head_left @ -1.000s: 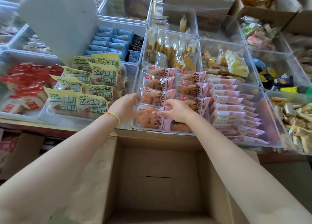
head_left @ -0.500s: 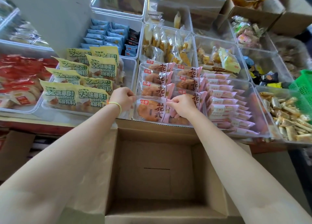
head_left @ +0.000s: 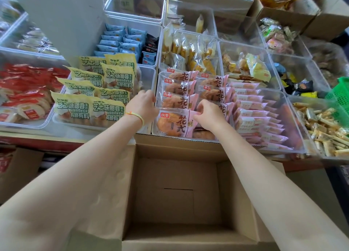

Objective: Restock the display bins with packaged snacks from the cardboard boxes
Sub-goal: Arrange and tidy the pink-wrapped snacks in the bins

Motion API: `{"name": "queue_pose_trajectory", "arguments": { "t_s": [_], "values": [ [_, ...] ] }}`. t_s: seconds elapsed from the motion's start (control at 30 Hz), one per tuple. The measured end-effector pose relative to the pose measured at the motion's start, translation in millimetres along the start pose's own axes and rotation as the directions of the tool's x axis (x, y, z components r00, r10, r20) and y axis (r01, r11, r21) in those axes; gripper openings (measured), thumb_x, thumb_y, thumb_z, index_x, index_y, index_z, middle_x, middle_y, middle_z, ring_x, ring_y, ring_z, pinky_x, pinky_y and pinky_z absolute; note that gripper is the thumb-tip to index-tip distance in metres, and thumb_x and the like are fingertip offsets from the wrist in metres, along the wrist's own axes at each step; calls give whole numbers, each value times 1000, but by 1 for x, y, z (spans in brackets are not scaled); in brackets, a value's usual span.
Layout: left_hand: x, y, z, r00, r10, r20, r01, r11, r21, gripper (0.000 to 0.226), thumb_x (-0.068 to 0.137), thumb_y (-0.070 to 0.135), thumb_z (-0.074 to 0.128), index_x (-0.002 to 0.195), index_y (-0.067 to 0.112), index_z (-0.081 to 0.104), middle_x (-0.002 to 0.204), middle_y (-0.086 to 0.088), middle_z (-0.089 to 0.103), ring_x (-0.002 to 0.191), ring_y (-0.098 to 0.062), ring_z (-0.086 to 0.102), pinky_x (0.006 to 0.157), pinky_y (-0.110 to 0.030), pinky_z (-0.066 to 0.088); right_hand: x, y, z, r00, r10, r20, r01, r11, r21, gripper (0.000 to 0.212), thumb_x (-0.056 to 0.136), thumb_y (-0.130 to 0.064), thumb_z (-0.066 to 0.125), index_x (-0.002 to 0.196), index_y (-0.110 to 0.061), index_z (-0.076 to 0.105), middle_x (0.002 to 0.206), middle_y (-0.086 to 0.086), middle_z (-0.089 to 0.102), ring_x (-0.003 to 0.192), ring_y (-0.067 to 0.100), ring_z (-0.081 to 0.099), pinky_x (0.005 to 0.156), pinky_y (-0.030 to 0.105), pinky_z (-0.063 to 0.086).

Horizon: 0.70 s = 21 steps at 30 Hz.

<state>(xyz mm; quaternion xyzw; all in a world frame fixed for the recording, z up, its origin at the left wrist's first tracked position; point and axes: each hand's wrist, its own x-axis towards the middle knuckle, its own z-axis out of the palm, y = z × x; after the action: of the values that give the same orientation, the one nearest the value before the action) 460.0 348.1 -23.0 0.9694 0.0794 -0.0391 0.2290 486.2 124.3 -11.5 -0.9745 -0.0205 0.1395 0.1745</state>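
Note:
A clear display bin (head_left: 155, 131) in front of me holds two rows of pink-wrapped pastry packs. The nearest pink pack (head_left: 172, 123) lies flat at the bin's front. My right hand (head_left: 208, 113) has its fingers curled over that pack's right end, pinching the wrapper. My left hand (head_left: 143, 106) grips the bin's left wall beside the packs. Below my arms stands an open cardboard box (head_left: 177, 194) with nothing inside.
Yellow-green snack packs (head_left: 88, 110) fill the bin to the left, red packs (head_left: 24, 92) farther left. Slim pink bars (head_left: 253, 109) fill the bin on the right, then small wrapped sticks (head_left: 323, 129). A green basket (head_left: 340, 94) sits at the right edge. More bins and boxes stand behind.
The front pink pack has settled flat into the bin. My left hand has shifted from the pack to the bin's left wall, and my right hand has stayed on the pack's right end.

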Motion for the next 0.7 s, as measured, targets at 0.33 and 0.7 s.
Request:
{"name": "queue_pose_trajectory", "arguments": {
  "t_s": [0.33,0.7],
  "values": [
    [-4,61,8,807,129,576,-373,867,329,25,99,27,46,105,16,68,97,-2,67,82,-18,59,63,-23,45,-6,-25,7,910,-213,355,215,976,34,24,98,-15,50,109,-16,71,111,-5,59,91,14,61,69,22,51],
    [13,42,29,896,369,247,-441,807,393,91,87,55,57,157,24,7,164,-11,6,151,-32,3,120,-50,16,33,1,0,968,-249,-19,248,968,-30,46,97,-31,55,142,-24,49,149,5,41,139,26,33,112,46,34]
  ]
}}
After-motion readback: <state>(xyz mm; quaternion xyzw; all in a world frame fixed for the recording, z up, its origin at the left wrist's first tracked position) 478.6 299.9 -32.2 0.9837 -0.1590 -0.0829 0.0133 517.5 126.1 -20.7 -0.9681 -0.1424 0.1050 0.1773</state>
